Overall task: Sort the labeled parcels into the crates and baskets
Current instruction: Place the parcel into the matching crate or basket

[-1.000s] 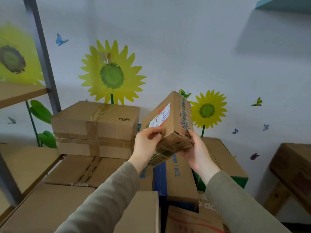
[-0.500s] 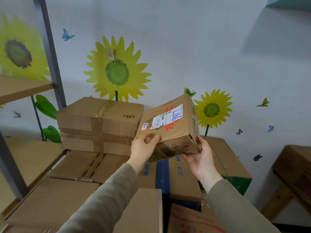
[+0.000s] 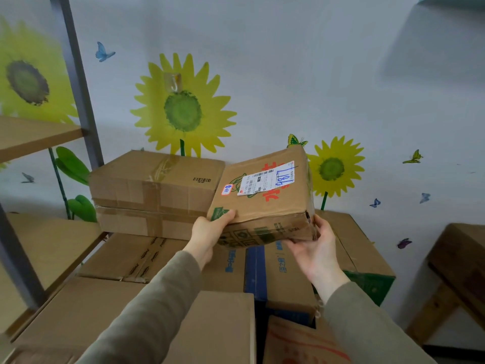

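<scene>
I hold a small brown cardboard parcel (image 3: 265, 203) in the air above a pile of boxes. Its top face is turned toward me and carries a white shipping label with blue handwriting, a small red-edged sticker and red print. My left hand (image 3: 208, 233) grips its near left corner, thumb on top. My right hand (image 3: 313, 248) holds its near right corner from below and the side. No crate or basket is in view.
A big taped carton (image 3: 154, 193) sits just left of the parcel on several stacked cartons (image 3: 131, 258). A metal shelf post (image 3: 78, 88) and wooden shelves stand at the left. A wooden table (image 3: 462, 258) is at the right. The sunflower wall is behind.
The parcel has tipped from standing on edge to nearly flat, so its labeled face now looks up at me. Both hands have kept their hold and sunk a little.
</scene>
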The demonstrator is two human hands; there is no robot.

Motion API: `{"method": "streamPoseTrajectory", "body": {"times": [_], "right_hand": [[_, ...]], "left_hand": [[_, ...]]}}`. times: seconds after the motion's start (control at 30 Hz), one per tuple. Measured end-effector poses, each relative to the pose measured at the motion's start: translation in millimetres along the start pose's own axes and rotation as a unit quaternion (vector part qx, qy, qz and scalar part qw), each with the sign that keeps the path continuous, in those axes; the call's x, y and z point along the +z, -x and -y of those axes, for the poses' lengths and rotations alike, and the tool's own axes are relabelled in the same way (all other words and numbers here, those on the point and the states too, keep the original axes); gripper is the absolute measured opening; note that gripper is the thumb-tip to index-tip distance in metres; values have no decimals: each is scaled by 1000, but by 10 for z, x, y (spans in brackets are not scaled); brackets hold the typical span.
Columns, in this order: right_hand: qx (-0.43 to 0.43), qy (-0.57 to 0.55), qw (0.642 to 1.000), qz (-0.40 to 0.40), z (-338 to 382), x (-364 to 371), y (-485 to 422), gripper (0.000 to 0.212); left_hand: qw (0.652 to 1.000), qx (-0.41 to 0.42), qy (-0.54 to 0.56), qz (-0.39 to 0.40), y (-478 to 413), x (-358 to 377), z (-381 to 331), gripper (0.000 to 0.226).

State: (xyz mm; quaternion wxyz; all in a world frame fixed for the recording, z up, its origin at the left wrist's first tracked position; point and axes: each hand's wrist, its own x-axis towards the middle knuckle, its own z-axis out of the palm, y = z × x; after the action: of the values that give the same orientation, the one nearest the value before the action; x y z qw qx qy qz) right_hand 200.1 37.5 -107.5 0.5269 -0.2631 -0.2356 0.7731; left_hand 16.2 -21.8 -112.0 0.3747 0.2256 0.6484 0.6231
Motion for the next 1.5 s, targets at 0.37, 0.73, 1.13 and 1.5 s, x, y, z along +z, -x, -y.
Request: {"method": "streamPoseTrajectory", "body": {"times": [0.37, 0.73, 1.13, 1.5], "right_hand": [[-41, 288, 954, -72, 129, -147, -124, 23], [-3, 327, 943, -52, 127, -212, -75, 30], [2, 332, 941, -63, 148, -267, -60, 17], [-4, 324, 943, -73, 269, -382, 152, 14]], "left_hand": [[999, 27, 28, -38, 108, -107, 40, 52], [995, 94, -42, -10, 227, -115, 120, 60], [992, 112, -49, 19, 282, -94, 174, 37], [997, 64, -17, 25, 417, -91, 260, 47]]}}
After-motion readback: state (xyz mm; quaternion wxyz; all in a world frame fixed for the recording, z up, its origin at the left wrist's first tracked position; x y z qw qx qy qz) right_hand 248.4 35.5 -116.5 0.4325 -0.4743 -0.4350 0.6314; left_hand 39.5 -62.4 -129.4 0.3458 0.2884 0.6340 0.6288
